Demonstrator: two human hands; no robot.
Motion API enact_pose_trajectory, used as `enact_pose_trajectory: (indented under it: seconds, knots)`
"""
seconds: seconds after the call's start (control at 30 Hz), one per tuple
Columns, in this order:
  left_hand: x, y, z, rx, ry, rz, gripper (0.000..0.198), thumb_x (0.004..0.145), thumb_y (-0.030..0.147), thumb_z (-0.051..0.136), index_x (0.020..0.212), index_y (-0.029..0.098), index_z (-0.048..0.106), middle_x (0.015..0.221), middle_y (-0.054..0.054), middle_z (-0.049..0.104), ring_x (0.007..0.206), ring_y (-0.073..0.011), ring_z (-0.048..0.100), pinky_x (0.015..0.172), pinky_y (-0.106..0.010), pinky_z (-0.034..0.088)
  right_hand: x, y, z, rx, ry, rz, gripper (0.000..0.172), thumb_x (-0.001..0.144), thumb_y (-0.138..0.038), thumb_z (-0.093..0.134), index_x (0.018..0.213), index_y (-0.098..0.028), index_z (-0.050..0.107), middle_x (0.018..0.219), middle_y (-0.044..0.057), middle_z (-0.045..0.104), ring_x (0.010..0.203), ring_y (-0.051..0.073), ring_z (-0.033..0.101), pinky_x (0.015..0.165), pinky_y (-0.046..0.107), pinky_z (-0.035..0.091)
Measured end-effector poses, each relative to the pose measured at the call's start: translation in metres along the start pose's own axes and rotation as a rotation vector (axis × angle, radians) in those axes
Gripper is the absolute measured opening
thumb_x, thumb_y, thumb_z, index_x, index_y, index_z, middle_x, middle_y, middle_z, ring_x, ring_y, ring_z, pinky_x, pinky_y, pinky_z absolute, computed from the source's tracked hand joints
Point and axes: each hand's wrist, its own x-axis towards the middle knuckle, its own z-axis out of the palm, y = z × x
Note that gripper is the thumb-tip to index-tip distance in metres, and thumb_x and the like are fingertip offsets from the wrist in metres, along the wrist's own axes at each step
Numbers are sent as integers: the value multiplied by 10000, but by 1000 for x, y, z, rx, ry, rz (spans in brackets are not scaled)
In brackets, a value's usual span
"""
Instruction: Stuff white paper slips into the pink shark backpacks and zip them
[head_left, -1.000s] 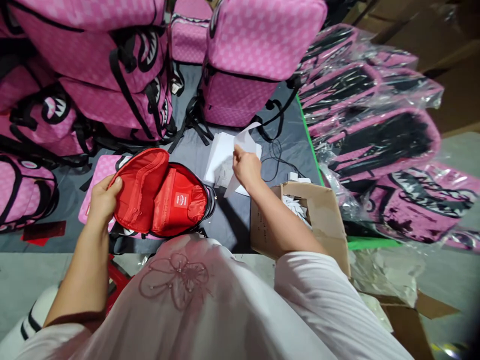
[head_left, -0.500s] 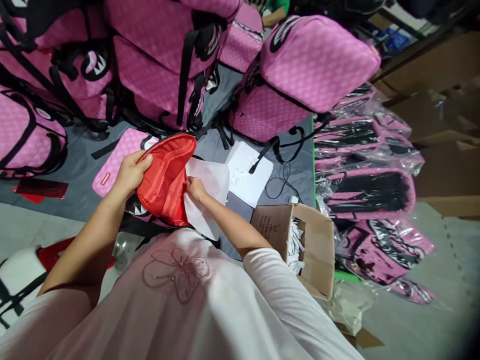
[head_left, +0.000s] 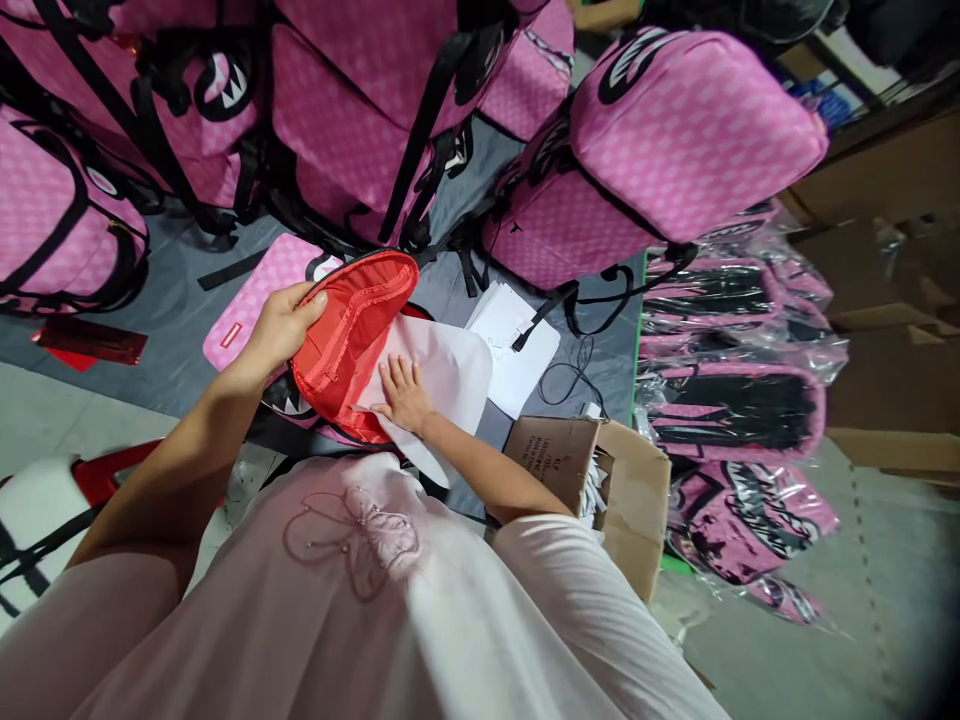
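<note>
My left hand [head_left: 285, 325] is closed on the raised flap of a small pink bag with a red lining [head_left: 341, 340], holding it open. A thin white sheet [head_left: 450, 365] lies partly inside the bag and sticks out to the right. On top of that sheet my right hand [head_left: 407, 397] rests flat with its fingers spread, holding nothing. Behind my left hand is a flat pink checked piece [head_left: 244, 300] with a small red label, partly covered by the bag. A stack of white papers [head_left: 517, 345] sits just right of the sheet.
Large pink backpacks [head_left: 697, 150] stand along the back of the grey-covered table [head_left: 176, 375]. At the right front is an open cardboard box [head_left: 637, 500] of white slips. Plastic-wrapped pink bags [head_left: 742, 410] are piled beyond it. A black cord [head_left: 570, 370] lies near the papers.
My right hand has opened from a pinch at the bag's edge and now lies flat on the white sheet, which reaches into the bag. My left hand keeps its hold. The view has shifted slightly.
</note>
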Motion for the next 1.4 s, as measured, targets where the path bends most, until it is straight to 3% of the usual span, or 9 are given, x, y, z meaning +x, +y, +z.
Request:
enact_pose_trajectory:
  seconds: [0.13,0.3,0.53,0.63,0.9,1.0,1.17,1.27,1.4]
  knots:
    - [0,-4,-5,12,5,-8,471,769,535,680,988,118,699,830,-31,642,741,-155,536,684,-255,450,-9,23,3,-65,-16,8,990,980,-702,442,1642,-5,203,1701,278,105,1594,418,81,1275,598,74]
    - [-2,-7,-6,-25,8,5,484,744,547,708,979,124,708,819,-24,653,719,-148,534,666,-246,454,14,31,2,-76,-13,109,933,1022,-625,368,1626,59,174,1697,293,81,1600,399,69,1286,566,65]
    - [-3,-10,-5,-72,30,14,520,720,600,733,969,144,722,821,-26,679,722,-154,565,661,-254,478,18,22,13,-190,-137,-46,970,982,-664,415,1618,46,235,1691,300,137,1588,426,118,1279,573,99]
    - [-2,-9,-5,-65,25,20,511,727,604,730,962,151,722,801,-22,669,707,-154,567,643,-255,482,21,15,13,-170,-120,-74,924,993,-624,429,1624,23,237,1688,291,186,1588,419,123,1271,592,105]
    - [0,-6,-5,-30,18,12,451,742,562,702,929,152,707,807,-20,655,699,-142,550,644,-246,475,70,23,-5,-97,-7,102,778,1012,-465,428,1648,-61,235,1711,248,153,1578,455,92,1226,673,136]
    - [0,-4,-6,4,6,0,411,762,528,682,926,152,708,805,-18,652,704,-143,548,644,-243,473,62,30,-10,-118,52,14,747,1011,-455,449,1619,-45,309,1695,257,210,1578,436,119,1247,650,81]
    - [1,-8,-7,-22,11,1,383,764,507,665,909,154,699,781,-17,641,699,-149,546,633,-248,472,31,24,0,-146,-64,-147,867,972,-615,517,1593,-34,352,1652,287,293,1558,445,182,1249,649,92]
    - [2,-9,-6,-32,9,-2,404,761,523,680,920,153,703,784,-19,650,700,-151,552,629,-250,477,33,9,10,-138,-89,-121,931,941,-635,556,1625,-58,298,1662,282,270,1556,462,155,1239,684,65]
    - [2,-9,-5,-14,15,11,433,762,557,693,921,155,709,806,-27,669,713,-154,570,640,-251,491,43,1,14,-78,-61,-100,817,980,-557,511,1643,-135,290,1673,235,282,1550,443,175,1222,723,37]
